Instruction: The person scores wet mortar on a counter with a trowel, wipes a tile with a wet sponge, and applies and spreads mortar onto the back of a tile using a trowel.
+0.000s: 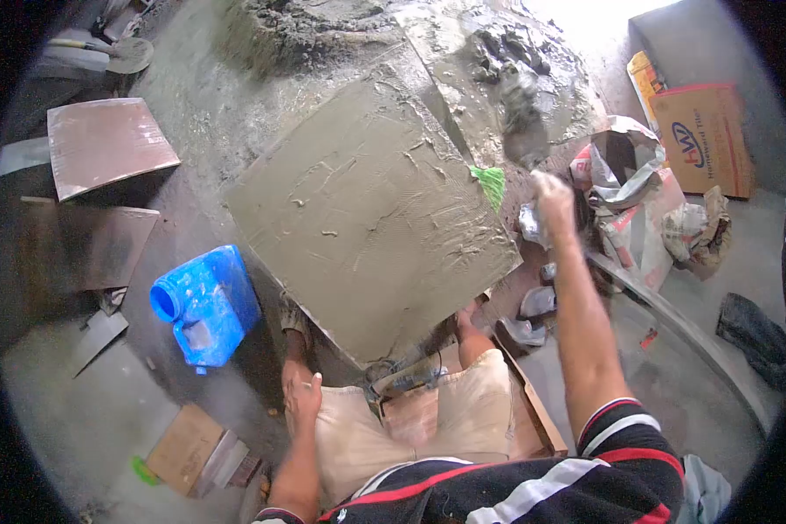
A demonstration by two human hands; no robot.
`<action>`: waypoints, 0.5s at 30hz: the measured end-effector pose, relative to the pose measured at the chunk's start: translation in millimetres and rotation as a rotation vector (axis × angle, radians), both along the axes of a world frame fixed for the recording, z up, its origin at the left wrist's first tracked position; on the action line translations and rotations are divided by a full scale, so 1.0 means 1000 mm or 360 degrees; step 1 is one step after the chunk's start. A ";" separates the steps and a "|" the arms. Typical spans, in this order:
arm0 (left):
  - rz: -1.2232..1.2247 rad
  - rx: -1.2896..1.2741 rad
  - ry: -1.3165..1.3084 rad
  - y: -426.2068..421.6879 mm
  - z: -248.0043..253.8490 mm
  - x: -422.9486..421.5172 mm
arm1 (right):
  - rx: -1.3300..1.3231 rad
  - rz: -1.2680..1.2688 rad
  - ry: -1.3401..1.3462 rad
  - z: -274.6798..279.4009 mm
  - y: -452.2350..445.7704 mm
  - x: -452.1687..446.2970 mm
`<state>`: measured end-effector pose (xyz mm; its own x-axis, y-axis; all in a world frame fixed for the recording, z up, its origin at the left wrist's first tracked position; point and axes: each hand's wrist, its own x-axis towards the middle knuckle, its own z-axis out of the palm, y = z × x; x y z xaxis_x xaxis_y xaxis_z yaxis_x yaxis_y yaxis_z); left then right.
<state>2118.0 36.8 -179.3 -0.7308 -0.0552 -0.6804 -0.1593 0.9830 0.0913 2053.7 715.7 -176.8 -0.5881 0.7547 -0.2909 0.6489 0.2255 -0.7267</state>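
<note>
Printed carton, at right: "HW" and, apparently, "Homeward Tile" run sideways on brown cardboard. The square slab lies before the person's legs, coated in grey, ridged mortar. The right hand is clenched round the handle of a trowel, whose motion-blurred blade is near wet, lumpy mortar on a board. The left hand rests unclenched at the left knee, grasping nothing. A blue plastic jug lies uncapped, contents hidden; a crumpled sack gapes darkly.
</note>
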 end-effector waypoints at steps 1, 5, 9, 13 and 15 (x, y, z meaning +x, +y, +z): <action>-0.0001 -0.0004 0.0050 -0.013 -0.006 0.006 | 0.0361 0.0257 0.0057 -0.013 -0.020 0.012; 0.0193 0.0101 0.0052 -0.042 -0.003 0.004 | 0.0383 0.0553 -0.0659 -0.015 -0.126 0.030; 0.0277 0.0180 0.0041 -0.065 0.002 0.000 | 0.0512 0.0754 -0.0954 0.019 -0.182 0.026; 0.0383 0.0167 -0.0064 -0.081 0.002 0.002 | 0.0437 0.0811 -0.0888 0.031 -0.188 0.024; 0.0406 0.0244 -0.0028 -0.089 -0.005 0.006 | 0.0197 0.0855 -0.0830 0.026 -0.190 0.020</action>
